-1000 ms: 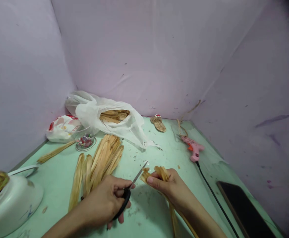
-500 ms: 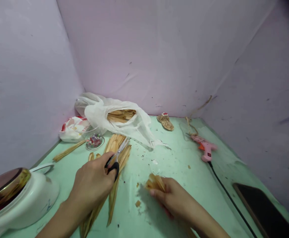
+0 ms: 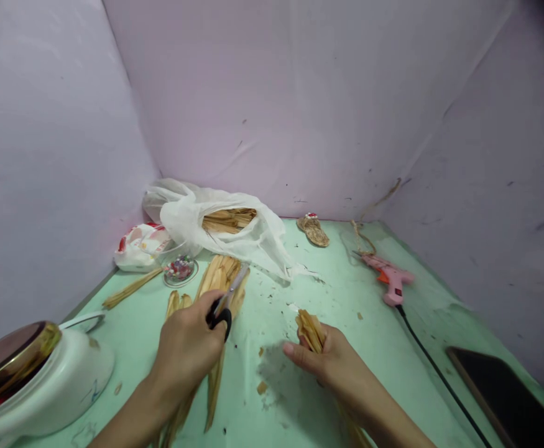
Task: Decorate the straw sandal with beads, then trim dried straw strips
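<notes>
My left hand (image 3: pixel 188 350) is closed around black-handled scissors (image 3: pixel 225 300), whose blades point up and right over a pile of dried straw-coloured leaf strips (image 3: pixel 216 281) on the green table (image 3: pixel 281 398). My right hand (image 3: pixel 330 362) grips a small bundle of the same strips (image 3: pixel 309 328), its cut ends sticking up above the fingers. The two hands are about a hand's width apart. A few cut scraps (image 3: pixel 262 387) lie on the table between them.
A white plastic bag (image 3: pixel 192 214) holding more strips lies at the back. Beside it are a red-and-white bag (image 3: pixel 138 244), a small glass dish of beads (image 3: pixel 180 269), a woven piece (image 3: pixel 313 229), a pink glue gun (image 3: pixel 388 277) with black cord, a white lidded pot (image 3: pixel 38 379), and a dark tablet (image 3: pixel 509 398).
My left hand has carried the scissors away from the bundle to the left, over the strip pile. My right hand has raised the bundle slightly; cut scraps now lie on the table.
</notes>
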Motion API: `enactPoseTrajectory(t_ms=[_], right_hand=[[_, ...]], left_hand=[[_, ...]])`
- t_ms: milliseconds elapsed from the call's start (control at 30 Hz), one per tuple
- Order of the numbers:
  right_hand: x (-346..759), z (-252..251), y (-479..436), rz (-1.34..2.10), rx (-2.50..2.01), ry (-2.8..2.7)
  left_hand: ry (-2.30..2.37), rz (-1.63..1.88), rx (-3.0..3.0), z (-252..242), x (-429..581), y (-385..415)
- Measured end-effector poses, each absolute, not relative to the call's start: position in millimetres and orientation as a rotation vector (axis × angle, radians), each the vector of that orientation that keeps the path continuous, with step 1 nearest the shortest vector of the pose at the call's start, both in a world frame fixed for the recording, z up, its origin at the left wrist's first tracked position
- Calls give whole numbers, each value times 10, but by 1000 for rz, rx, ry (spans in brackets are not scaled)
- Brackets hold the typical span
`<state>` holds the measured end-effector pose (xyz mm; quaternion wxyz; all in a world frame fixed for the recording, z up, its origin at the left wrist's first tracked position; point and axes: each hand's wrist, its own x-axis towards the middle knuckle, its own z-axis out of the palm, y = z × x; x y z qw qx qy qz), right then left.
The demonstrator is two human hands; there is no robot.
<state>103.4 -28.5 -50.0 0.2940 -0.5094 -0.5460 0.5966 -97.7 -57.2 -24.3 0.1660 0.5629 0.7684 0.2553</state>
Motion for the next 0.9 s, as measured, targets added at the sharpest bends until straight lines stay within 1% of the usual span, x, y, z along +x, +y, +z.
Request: enactPoseTrajectory(t_ms=[67,100,167,267,400,567,633,733,833,900], right_hand=[[1035,-496,-286,1618,-1387,-1327],[1034,-492,-286,1650,-1383,-1249],[1026,-484,-285,1712,-1327,-1082],[995,-487,-283,1790,-1173,-865],[945,-496,-308,1957,-971,-653],[918,-471,-375,2021,-934,-547],[930,-467,-371,1971,-981,-595],[992,-464,-312,1793,-1189,-744],[1092,-436,-233,1612,-1392,-1008],[1146,-402,-204,1565,-1464,-1137]], left_hand=[[1997,1060,1336,-167,-970,-584],[1891,1157,1214,-135,-956,-598],[1716,1199,1046,-106,-901,-638],[1558,1163,946,-172,-761,-709],[1461,1090,876,-372,-513,-792],[1343,979,820,-528,-300,-862],[1360,948,873,-520,-316,-871],[1440,859,1154,-431,-455,-845],[1557,633,1504,-289,-619,-785],[1614,470,1638,-192,-673,-751]])
